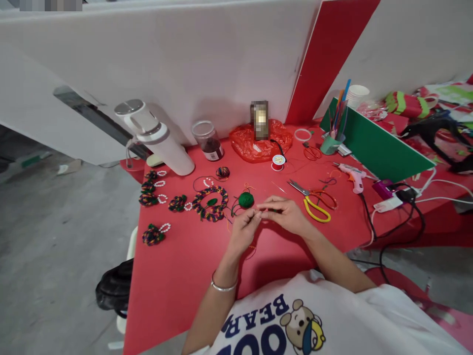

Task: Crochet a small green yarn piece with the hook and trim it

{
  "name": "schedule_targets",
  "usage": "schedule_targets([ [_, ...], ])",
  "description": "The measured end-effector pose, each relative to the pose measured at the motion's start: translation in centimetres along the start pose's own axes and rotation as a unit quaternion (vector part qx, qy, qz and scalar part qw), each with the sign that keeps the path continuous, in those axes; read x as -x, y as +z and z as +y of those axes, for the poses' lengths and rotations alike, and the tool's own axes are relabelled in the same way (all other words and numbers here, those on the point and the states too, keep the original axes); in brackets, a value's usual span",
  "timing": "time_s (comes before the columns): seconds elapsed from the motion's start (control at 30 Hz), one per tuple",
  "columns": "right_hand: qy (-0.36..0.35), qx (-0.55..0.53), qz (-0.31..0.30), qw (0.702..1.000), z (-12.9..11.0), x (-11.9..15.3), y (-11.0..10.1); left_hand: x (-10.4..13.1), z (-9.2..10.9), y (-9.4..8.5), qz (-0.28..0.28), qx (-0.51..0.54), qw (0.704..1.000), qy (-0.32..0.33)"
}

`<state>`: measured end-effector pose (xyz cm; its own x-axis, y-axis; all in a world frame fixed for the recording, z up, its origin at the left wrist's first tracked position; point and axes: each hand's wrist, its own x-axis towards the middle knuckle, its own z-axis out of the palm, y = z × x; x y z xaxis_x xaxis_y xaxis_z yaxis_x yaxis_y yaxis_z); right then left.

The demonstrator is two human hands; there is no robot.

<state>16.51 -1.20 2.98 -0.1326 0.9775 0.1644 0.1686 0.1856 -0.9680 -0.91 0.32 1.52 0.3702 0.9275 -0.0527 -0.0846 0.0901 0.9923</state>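
While both hands meet over the red table (177,291), the big blue letters on the white shirt (343,315) spell "BEAR", upside down, with part of a word with round O's next to it, by a bear with a blue and yellow cap. The jar (208,142) has a small white label, and the spool (278,162) has a round one, but both are too small to read. The table top is flat and smooth, a white wall board (166,54) stands behind it, and the floor (66,222) is gray and rough. The left hand (244,227) is curled, with its thumb and pointer finger pinched together. The right hand (286,214) has its fingers out, with a small gap between thumb and pointer finger. Their tips meet or almost meet, and any tiny thing there is too small to tell. Just beside them is the round, fuzzy green yarn ball (246,199). To its left lies a bumpy ring of mixed-color yarn (221,207), near yarn bunches (153,235) with loops of shiny white beads (165,228). Scissors with yellow handles (317,212) lie open near the right hand.
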Motion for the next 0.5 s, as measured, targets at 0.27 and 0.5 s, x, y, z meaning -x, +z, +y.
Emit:
schedule_targets([
  [0.27, -0.15, 0.312, 0.084, 0.934, 0.4, 0.1, 0.9, 0.0, -0.4, 0.7, 0.049, 0.058, 0.996, -0.054],
  [0.5, -0.124, 0.421, 0.074, 0.896, 1.4, 0.4, 1.1, 0.0, -0.6, 1.7, 0.152, -0.062, 0.986, 0.023],
])
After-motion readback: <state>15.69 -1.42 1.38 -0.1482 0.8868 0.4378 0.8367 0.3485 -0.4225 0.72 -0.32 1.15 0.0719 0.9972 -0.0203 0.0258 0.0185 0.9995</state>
